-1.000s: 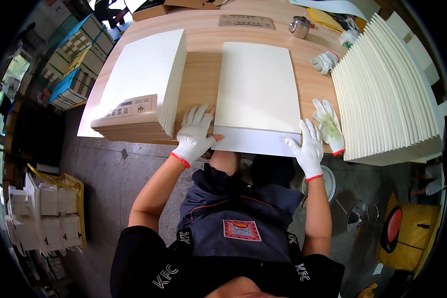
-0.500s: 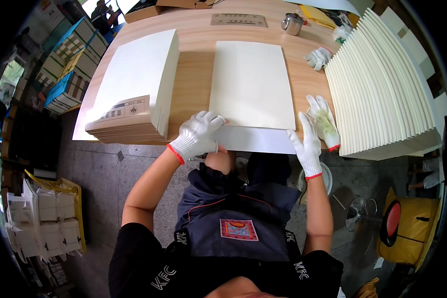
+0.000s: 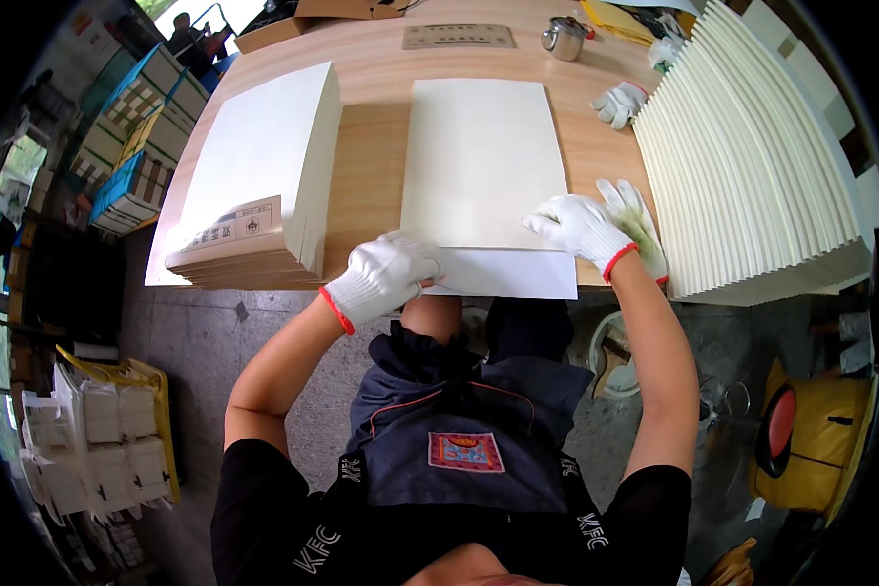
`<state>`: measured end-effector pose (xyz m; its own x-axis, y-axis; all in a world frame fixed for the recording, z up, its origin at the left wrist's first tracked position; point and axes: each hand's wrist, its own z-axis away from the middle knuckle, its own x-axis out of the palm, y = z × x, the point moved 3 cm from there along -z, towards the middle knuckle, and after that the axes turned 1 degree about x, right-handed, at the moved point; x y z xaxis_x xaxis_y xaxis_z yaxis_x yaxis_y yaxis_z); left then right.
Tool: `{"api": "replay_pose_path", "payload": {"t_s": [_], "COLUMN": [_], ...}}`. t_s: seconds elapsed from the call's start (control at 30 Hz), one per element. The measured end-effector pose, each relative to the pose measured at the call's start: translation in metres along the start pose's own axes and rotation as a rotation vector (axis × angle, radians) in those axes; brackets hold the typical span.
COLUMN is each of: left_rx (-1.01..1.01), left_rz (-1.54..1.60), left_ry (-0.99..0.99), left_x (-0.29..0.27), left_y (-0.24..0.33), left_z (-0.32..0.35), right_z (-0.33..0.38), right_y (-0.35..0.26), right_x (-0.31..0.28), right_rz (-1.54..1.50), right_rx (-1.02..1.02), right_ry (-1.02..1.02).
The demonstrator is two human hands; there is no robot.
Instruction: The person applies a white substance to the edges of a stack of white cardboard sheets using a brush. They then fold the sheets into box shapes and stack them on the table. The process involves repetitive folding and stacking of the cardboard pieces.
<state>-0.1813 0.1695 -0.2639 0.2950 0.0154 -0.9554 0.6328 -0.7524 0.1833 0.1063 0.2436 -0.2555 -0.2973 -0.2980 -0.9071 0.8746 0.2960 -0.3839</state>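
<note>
A cream sheet (image 3: 483, 161) lies on the table in front of me, with a strip of a whiter sheet (image 3: 508, 273) showing below its near edge and reaching past the table edge. My left hand (image 3: 386, 276), in a white knit glove with a red cuff, is closed on the white sheet's left end, its fingertips partly hidden. Gloved likewise, my right hand (image 3: 584, 230) rests with its fingers stretched out over the cream sheet's near right corner. Just beside it lies a loose, green-stained glove (image 3: 628, 207), partly covered by my hand.
A tall paper stack (image 3: 264, 127) with a brown printed wrapper stands at left. Many folded cream sheets (image 3: 752, 166) fan along the right. Farther back are another glove (image 3: 620, 103), a metal cup (image 3: 564, 41) and a plate (image 3: 458, 36) set in the table. Below is a round bin (image 3: 617, 366).
My right hand has moved left from beside the white strip onto the cream sheet's near right corner. My left hand has lowered slightly and curled at the white sheet's left end.
</note>
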Motion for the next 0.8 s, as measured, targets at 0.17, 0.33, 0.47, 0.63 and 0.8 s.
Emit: {"api": "replay_pose_path", "payload": {"t_s": [0.17, 0.33, 0.47, 0.63, 0.8], "left_rx": [-0.132, -0.338, -0.474, -0.57, -0.663], "left_rz": [-0.167, 0.064, 0.375, 0.547, 0.441], "left_ry": [-0.047, -0.23, -0.327, -0.355, -0.279], "left_x": [-0.007, -0.015, -0.018, -0.013, -0.022], "left_y": [0.004, -0.003, -0.017, -0.045, -0.051], "left_z": [-0.012, -0.026, -0.037, -0.052, -0.072], "right_z": [0.001, 0.006, 0.006, -0.002, -0.012], "right_y": [-0.003, -0.002, -0.003, 0.008, 0.013], "right_x": [-0.003, -0.002, -0.003, -0.005, -0.011], "right_rz": [0.028, 0.021, -0.005, 0.003, -0.069], "right_rx": [0.013, -0.005, 0.0, -0.006, 0.037], "right_ry": [-0.012, -0.02, -0.044, -0.083, -0.137]}}
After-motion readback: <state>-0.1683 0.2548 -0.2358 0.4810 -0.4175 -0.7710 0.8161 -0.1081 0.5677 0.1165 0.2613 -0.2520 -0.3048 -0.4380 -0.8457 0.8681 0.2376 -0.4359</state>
